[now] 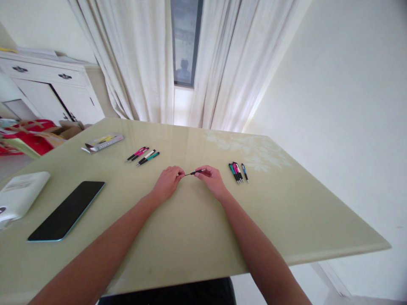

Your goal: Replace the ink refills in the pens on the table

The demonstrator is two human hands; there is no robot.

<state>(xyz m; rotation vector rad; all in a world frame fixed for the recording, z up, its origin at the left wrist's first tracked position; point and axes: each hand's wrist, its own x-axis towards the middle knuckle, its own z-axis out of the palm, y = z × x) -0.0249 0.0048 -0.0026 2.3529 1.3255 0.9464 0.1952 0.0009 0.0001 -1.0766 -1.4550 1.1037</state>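
My left hand (169, 181) and my right hand (212, 180) meet over the middle of the table (178, 233). A dark pen (199, 171) lies between the thumb and fingers of my right hand, which partly cover it. From its left end runs a thin dark pen refill (188, 174), and the fingertips of my left hand pinch the far end of it. Right of my hands lie several pens (237, 172) with teal, pink, white and blue barrels. More pens (143, 155), pink, white and teal, lie beyond my left hand.
A printed pen box (106, 142) with an open flap lies at the back left. Nearer on the left are a dark-screened tablet or phone (67, 211) and a white device (23, 192). Curtains (140, 63) hang behind the table; a white wall (349, 127) stands right.
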